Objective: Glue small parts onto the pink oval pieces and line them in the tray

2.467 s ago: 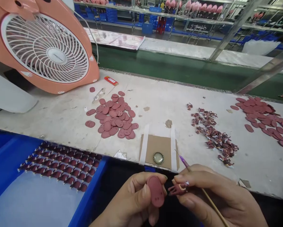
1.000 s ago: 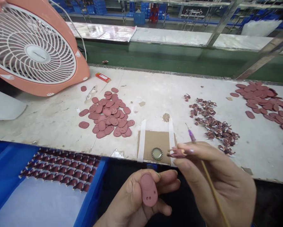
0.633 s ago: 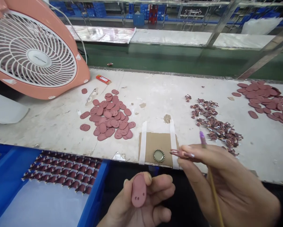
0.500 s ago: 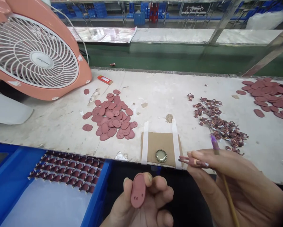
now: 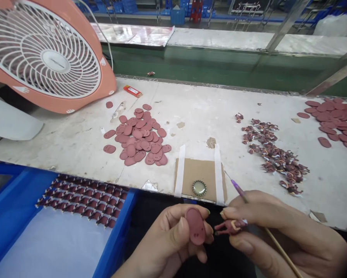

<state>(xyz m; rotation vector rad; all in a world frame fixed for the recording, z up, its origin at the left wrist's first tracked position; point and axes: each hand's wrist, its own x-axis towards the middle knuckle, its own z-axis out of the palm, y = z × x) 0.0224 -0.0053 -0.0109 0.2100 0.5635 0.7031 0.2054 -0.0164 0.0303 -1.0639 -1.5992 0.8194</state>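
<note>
My left hand (image 5: 167,243) is closed on a dusty-red oval piece (image 5: 195,226) with two small holes, held upright at the bottom centre. My right hand (image 5: 278,235) pinches a small dark-red shaped part (image 5: 229,227) between thumb and forefinger, its tip almost touching the oval. The same hand also carries a thin stick with a purple tip (image 5: 237,190) that points up and away. Both hands hover in front of the bench edge, just below a bottle cap (image 5: 199,188) on a taped cardboard square (image 5: 201,173).
A heap of red ovals (image 5: 140,137) lies left of centre on the white bench (image 5: 199,119), a scatter of small dark parts (image 5: 273,154) to the right, more ovals (image 5: 332,121) far right. A peach fan (image 5: 46,58) stands back left. A blue tray (image 5: 14,216) holds rows of finished pieces (image 5: 80,199).
My right hand dropped from near the bottle cap and came in to the left hand. The small part now sits beside the oval, which the left hand has raised and turned.
</note>
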